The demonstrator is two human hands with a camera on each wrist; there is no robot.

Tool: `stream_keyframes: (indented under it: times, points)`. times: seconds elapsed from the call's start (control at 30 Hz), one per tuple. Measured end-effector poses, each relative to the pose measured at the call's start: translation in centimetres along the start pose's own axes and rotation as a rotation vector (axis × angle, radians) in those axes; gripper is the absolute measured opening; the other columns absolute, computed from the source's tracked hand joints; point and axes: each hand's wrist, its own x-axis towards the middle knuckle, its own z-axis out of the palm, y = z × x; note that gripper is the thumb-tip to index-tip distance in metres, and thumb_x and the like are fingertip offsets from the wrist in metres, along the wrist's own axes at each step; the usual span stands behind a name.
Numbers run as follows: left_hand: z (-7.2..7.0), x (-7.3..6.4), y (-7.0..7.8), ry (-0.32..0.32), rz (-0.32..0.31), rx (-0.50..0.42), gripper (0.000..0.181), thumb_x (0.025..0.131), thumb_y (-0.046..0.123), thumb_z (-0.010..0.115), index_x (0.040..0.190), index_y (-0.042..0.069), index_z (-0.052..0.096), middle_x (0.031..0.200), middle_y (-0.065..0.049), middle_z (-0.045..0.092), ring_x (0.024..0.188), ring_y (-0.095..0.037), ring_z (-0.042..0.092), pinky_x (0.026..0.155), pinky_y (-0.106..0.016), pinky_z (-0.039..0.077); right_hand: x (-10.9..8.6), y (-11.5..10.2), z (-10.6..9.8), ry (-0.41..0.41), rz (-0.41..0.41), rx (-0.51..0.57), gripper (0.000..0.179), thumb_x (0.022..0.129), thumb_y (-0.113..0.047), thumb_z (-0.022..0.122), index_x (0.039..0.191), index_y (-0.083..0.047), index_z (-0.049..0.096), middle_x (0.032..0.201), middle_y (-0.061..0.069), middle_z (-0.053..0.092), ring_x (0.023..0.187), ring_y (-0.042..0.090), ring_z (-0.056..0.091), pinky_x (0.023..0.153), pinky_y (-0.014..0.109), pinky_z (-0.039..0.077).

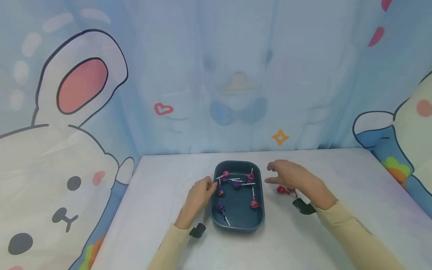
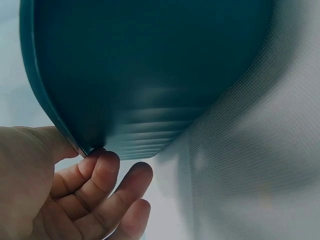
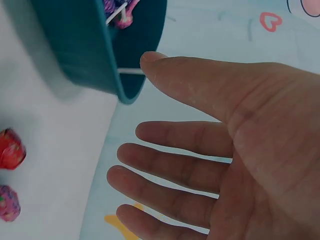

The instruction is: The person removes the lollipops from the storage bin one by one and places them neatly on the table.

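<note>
A dark teal plastic tray (image 1: 238, 221) stands on the table with several wrapped lollipops inside, among them a purple one (image 1: 221, 208) and a pink one (image 1: 254, 204). At its left side my left hand (image 1: 200, 193) pinches the rim between thumb and fingers; the left wrist view shows the tray's outer wall (image 2: 150, 60) beyond the fingertips. My right hand (image 1: 291, 174) hovers to the right of the tray, fingers spread and holding nothing. Below it on the table lie a red lollipop (image 1: 281, 189) and, in the right wrist view, a pink one (image 3: 9, 203); the hand partly hides them in the head view.
The white table (image 1: 162, 176) ends at the back against a light blue curtain (image 1: 175, 75) printed with cartoon rabbits. Black wrist straps (image 1: 303, 206) are on both forearms.
</note>
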Motion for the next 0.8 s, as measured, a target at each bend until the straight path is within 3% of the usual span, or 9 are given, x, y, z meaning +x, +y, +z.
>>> stream_keyframes:
  times: [0.33, 0.8]
  points:
    - [-0.2, 0.0, -0.2, 0.006, 0.000, -0.005, 0.022, 0.092, 0.036, 0.052, 0.081, 0.017, 0.053, 0.064, 0.004, 0.051, 0.053, -0.009, 0.046, 0.046, -0.024, 0.036, 0.2, -2.1, 0.1, 0.021, -0.089, 0.010, 0.056, 0.078, -0.043, 0.068, 0.119, -0.007, 0.057, 0.112, 0.009, 0.061, 0.102, 0.024, 0.057, 0.086, 0.045, 0.046]
    - [0.0, 0.1, -0.1, 0.005, 0.000, -0.019, 0.022, 0.092, 0.036, 0.052, 0.081, 0.017, 0.053, 0.063, 0.003, 0.050, 0.052, -0.009, 0.045, 0.046, -0.024, 0.036, 0.1, -4.6, 1.1, 0.067, -0.204, -0.059, 0.042, 0.080, -0.041, 0.068, 0.108, -0.012, 0.062, 0.099, 0.002, 0.062, 0.085, 0.014, 0.057, 0.078, 0.036, 0.049]
